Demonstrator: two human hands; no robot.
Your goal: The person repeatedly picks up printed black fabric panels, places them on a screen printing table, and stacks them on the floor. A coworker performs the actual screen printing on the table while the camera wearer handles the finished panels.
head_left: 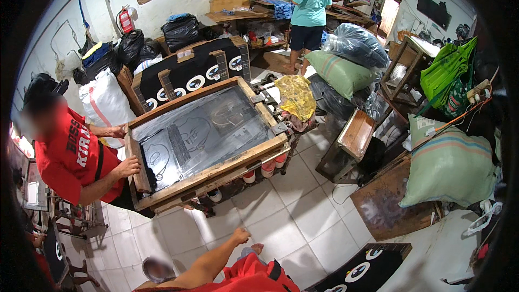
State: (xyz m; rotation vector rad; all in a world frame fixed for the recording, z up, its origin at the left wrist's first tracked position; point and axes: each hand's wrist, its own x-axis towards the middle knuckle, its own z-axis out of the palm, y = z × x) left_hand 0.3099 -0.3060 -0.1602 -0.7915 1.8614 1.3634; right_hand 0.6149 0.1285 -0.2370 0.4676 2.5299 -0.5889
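Note:
My left arm comes in from the lower edge and reaches over the tiled floor. At its end my left hand (241, 236) is closed, its fingers curled in, and nothing shows in them. My right hand is out of sight. A black panel (373, 262) printed with white eye shapes lies at the bottom, right of my red shirt. Across the floor stands a wood-framed printing screen (203, 130). A person in a red shirt (70, 151) has both hands on its left end. A round grey-rimmed thing (157, 270), blurred inside, is beside my arm.
Behind the screen leans another black eye-printed panel (189, 73). A yellow stained cloth (296, 97) hangs at the screen's right end. To the right are a small wooden-topped stand (355, 135) and a stuffed green sack (448, 165). A co-worker in teal (311, 5) stands at the back.

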